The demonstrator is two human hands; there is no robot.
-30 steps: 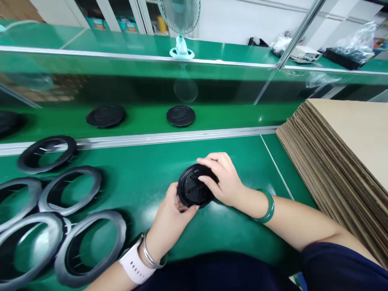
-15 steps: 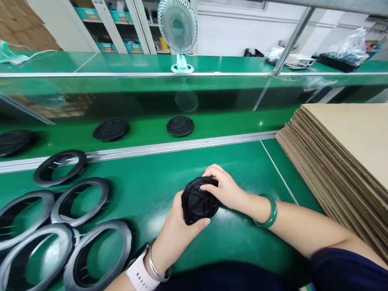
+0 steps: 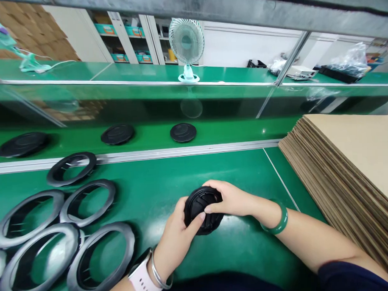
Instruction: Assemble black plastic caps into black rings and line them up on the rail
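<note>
A round black plastic part (image 3: 200, 202) with a ribbed inner face is held tilted above the green bench (image 3: 248, 245). My left hand (image 3: 180, 226) is closed on its left and lower rim, with the thumb lying across the face. From the right, my right hand (image 3: 229, 199) grips the upper right rim, its thumb pressed on the face close to the left thumb. The fingers behind the part are hidden. To the left lie several grey-black rings (image 3: 101, 261), the nearest of them beside my left wrist.
Black discs (image 3: 183, 132) rest on the raised strip behind the metal rail (image 3: 156, 152). A tall stack of cardboard sheets (image 3: 344, 165) stands at the right. A mint-green fan (image 3: 187, 46) sits on the upper shelf, and a metal beam (image 3: 240, 12) crosses overhead.
Both thumbs have shifted inward over the part's face and now nearly meet. The part's tilt differs slightly. The camera view has moved up and a little left.
</note>
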